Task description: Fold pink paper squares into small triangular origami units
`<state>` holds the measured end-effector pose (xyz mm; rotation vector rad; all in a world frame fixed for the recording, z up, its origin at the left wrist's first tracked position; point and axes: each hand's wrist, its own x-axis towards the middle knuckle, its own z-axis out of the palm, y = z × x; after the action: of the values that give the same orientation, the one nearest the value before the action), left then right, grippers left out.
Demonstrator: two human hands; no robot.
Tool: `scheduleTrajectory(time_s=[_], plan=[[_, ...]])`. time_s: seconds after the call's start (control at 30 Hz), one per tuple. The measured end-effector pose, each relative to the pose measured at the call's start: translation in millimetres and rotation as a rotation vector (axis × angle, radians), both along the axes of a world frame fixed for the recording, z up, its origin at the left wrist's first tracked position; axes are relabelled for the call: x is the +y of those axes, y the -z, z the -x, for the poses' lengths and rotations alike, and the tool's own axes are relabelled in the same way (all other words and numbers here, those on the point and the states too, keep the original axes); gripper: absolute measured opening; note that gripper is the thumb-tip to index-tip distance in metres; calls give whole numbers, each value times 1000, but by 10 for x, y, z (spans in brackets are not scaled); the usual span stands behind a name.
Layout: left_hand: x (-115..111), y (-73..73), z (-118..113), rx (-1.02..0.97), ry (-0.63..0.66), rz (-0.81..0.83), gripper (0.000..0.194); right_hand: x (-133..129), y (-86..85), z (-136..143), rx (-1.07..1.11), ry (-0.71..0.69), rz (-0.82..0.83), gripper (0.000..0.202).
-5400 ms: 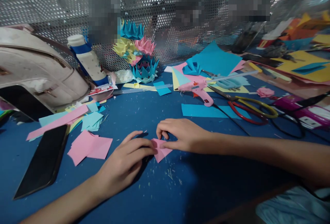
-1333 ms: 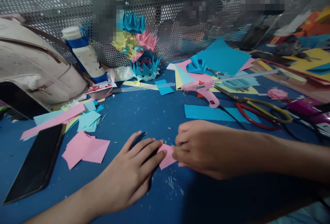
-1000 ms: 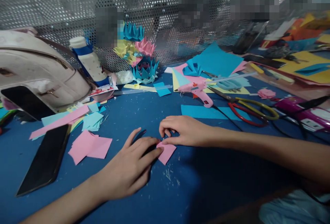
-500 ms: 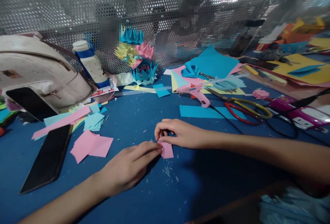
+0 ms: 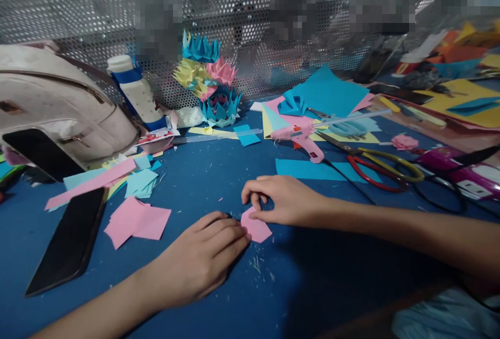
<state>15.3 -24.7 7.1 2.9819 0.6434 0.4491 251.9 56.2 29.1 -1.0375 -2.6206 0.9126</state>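
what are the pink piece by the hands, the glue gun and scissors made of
Pink piece: likely matte paper, thin with crisp edges. Glue gun: probably smooth plastic, a moulded-looking pink shell. Scissors: dark blades suggest metal; smooth red and yellow handles may be plastic.

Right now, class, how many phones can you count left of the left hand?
2. One phone lies flat, left of the pink paper squares; the other phone stands tilted in front of the backpack. Others may be hidden.

Your pink paper (image 5: 258, 230) looks matt, the blue desk (image 5: 195, 183) smooth; the phone (image 5: 68, 245) lying flat is glossy, the glue gun (image 5: 297, 136) plastic, and the panel (image 5: 97, 5) (pierced, with a dull sheen) metal.
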Motion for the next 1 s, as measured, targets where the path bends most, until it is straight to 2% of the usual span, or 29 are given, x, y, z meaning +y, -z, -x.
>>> scheduleTrajectory(time_s=[0.13,0.43,0.63,0.8,1.0], plan=[[4,-8,3,29,-21,-20,43,-2,-7,-40,19,54,51,9],[1,6,26,79,-48,-13,46,5,56,-62,65,32,-39,13],[21,6,24,84,-53,17,46,1,86,-38,113,35,-13,13],[30,9,33,88,-51,18,47,-12,102,-12,256,8,116,11],[16,10,34,92,-54,19,47,27,106,-10,394,-2,353,7]])
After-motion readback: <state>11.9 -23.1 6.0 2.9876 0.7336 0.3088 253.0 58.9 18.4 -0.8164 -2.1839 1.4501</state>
